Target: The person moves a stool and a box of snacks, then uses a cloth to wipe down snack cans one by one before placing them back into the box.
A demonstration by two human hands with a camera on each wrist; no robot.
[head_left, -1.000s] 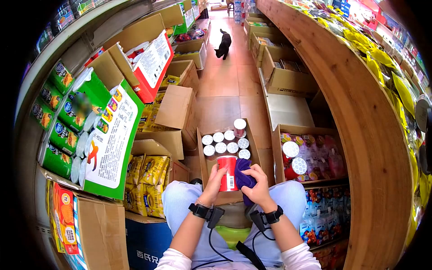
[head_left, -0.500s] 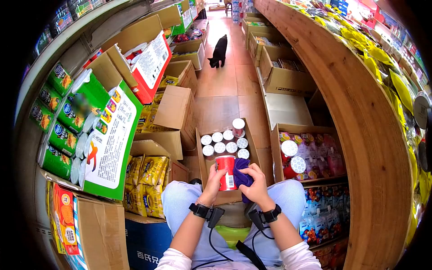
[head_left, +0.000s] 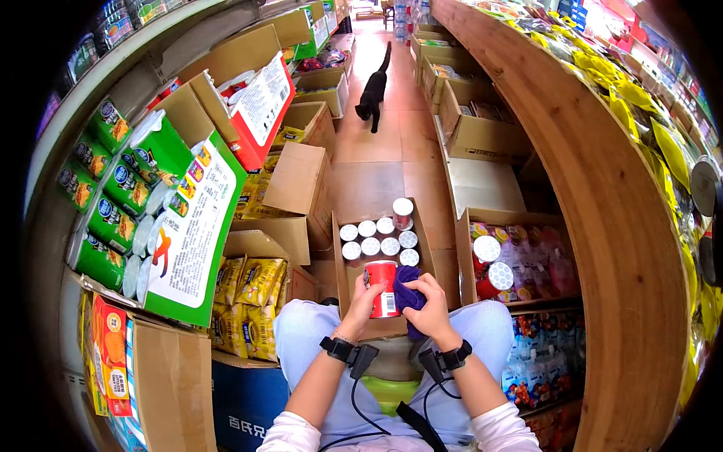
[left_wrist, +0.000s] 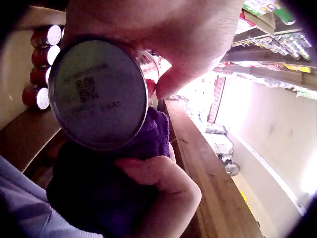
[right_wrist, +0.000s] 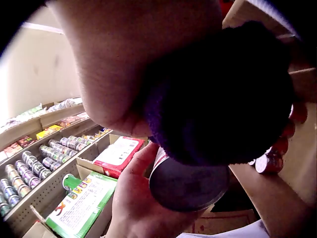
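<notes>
My left hand [head_left: 361, 307] grips a red canister [head_left: 381, 280] with a white barcode label, upright above the near end of an open carton [head_left: 343, 280]. Its flat metal base, printed with a square code, faces the left wrist view. My right hand [head_left: 431, 309] holds a bunched purple cloth [head_left: 407, 292] against the canister's right side. In the right wrist view the dark cloth [right_wrist: 223, 99] covers much of the canister [right_wrist: 190, 183]. Several canisters with white lids [head_left: 370, 246] stand in rows in the carton, one raised higher at the far right.
Yellow packets [head_left: 252, 282] fill a carton on the left, below green canisters [head_left: 113, 226] in a display box. To the right, two lidded canisters [head_left: 494, 280] sit on pouches in another carton, beside a long wooden shelf edge [head_left: 595, 181]. A black cat [head_left: 372, 96] is in the aisle.
The cat has come nearer along the aisle, and its tail is now raised. Both hands keep hold of the canister and cloth in nearly the same place. The head view has shifted slightly.
</notes>
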